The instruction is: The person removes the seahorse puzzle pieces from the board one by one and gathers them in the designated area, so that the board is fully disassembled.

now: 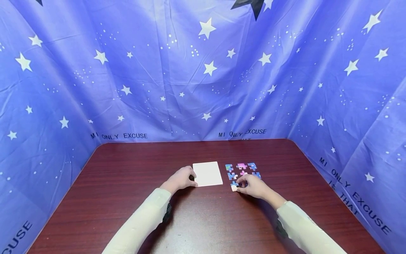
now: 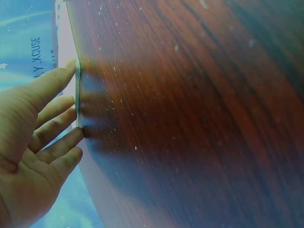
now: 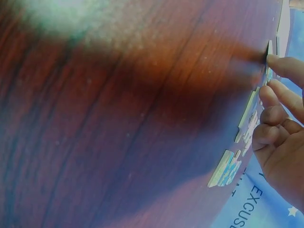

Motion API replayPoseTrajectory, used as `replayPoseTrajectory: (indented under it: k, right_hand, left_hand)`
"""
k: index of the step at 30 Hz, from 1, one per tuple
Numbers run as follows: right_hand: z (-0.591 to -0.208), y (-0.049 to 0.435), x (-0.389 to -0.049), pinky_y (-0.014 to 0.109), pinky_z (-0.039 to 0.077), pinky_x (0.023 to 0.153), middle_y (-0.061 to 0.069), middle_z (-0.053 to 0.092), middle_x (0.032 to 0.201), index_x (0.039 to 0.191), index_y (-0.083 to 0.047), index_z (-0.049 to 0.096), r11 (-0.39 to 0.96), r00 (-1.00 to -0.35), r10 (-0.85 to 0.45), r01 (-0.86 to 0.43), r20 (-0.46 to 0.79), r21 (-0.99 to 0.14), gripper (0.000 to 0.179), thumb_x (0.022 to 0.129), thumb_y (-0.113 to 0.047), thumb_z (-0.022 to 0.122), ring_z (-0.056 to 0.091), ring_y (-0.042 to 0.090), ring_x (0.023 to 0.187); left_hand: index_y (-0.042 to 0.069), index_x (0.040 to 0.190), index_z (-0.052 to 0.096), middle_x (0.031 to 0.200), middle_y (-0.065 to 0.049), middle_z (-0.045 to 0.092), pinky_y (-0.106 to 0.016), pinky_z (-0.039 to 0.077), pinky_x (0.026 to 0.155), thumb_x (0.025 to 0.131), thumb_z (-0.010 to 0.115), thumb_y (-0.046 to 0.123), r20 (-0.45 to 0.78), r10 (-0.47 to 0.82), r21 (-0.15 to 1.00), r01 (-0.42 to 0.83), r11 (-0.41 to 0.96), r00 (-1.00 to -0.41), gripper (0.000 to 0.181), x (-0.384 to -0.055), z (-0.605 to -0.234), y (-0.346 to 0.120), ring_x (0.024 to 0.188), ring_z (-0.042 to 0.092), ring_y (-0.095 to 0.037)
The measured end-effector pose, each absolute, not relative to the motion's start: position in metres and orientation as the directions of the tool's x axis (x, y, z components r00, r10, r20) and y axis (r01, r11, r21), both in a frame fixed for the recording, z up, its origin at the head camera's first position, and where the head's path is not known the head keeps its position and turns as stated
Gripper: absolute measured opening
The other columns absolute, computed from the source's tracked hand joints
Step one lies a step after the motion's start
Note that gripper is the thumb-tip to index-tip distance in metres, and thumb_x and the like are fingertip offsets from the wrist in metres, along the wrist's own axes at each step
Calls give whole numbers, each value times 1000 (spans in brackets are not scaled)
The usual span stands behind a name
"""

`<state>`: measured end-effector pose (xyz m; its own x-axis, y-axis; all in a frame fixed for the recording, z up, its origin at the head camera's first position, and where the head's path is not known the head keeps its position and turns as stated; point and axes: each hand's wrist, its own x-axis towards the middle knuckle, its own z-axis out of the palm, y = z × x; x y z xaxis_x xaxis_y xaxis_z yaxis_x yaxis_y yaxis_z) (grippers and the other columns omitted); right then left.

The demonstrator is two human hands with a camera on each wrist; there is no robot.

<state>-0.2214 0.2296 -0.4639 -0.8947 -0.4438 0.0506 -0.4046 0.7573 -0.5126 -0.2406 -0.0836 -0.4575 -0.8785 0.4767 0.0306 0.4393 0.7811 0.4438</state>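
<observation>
A square white board lies on the table. At its left edge is my left hand, the thumb at the near corner and the other fingers reaching to the side edge. To the right of the board, my right hand pinches a blue and white jigsaw puzzle piece between thumb and forefinger, low at the tabletop. In the right wrist view the other fingers of that hand are curled in. Part of the piece is hidden by the fingertips.
Several loose puzzle pieces lie in rough rows beyond the right hand, among them a pink one and a blue one. The dark red wooden table meets a blue star-printed curtain at the back and sides.
</observation>
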Motion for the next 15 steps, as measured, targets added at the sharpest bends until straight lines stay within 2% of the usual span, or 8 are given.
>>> replayPoseTrajectory:
  k: [15]
  right_hand:
    - [-464,230,-222,20,37,56,-6,51,64,93,-5,69,778,-896,-443,-404,36,-482,20,76,-16,74,43,3,59]
  left_hand:
    - [6,88,72,93,-3,61,-32,48,85,74,78,23,38,480,439,446,780,-877,23,-241,-459,-83,88,56,-15]
